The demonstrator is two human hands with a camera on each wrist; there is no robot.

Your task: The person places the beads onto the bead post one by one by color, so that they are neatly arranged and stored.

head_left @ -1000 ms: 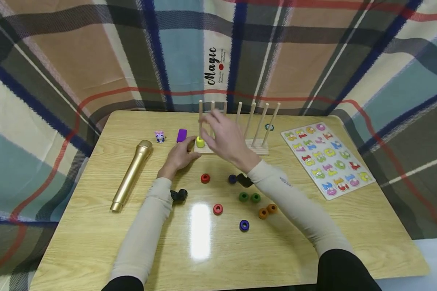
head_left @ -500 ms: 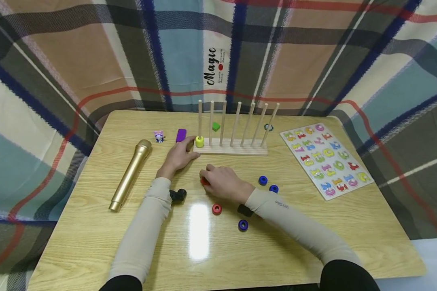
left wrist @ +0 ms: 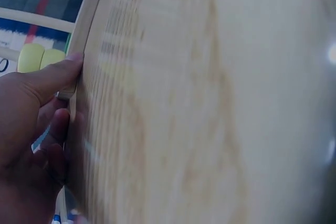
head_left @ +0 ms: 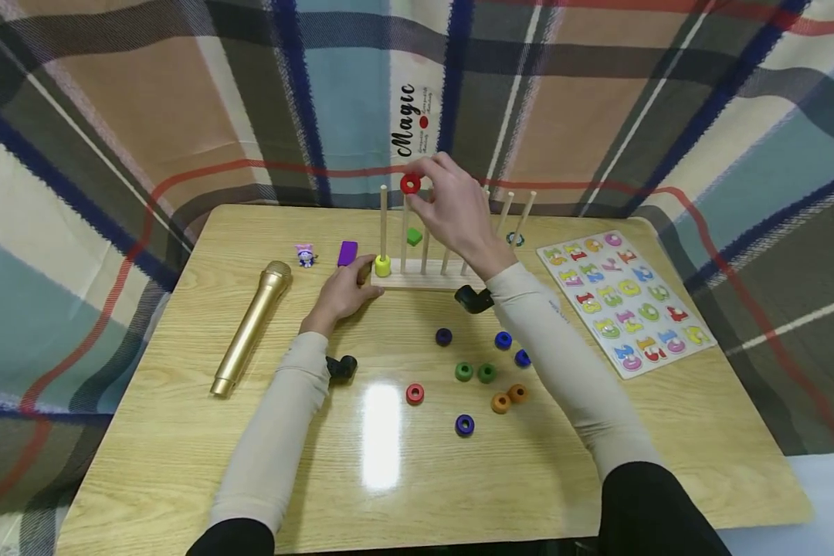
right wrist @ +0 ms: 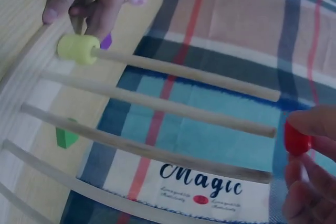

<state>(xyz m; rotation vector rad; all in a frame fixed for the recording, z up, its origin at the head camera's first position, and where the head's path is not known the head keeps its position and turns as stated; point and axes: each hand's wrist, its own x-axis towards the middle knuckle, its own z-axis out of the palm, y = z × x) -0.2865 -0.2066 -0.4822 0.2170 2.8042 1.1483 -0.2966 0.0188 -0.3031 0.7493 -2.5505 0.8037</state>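
Note:
My right hand (head_left: 455,208) pinches a red ring (head_left: 410,184) between thumb and fingers. In the right wrist view the red ring (right wrist: 297,136) is just off the tip of the second peg (right wrist: 157,103), apart from it. A wooden peg stand (head_left: 417,276) with a row of upright pegs stands at the back of the table. Yellow rings (head_left: 382,266) sit stacked at the bottom of its leftmost peg. With thumb in front and fingers behind, my left hand (head_left: 344,293) grips the stand's left end; the left wrist view shows the thumb (left wrist: 65,72) on its edge.
Loose rings lie in front: a red one (head_left: 415,394), green (head_left: 464,371), orange (head_left: 500,402) and blue (head_left: 464,425) ones. A gold microphone (head_left: 253,328), purple block (head_left: 347,252) and small figurine (head_left: 306,255) lie left, a number board (head_left: 625,301) right. Behind the stand is a green block (head_left: 413,236).
My right hand left the yellow rings' peg, picked up a red ring from the table and raised it to the second peg's top. My left hand stays at the stand's end.

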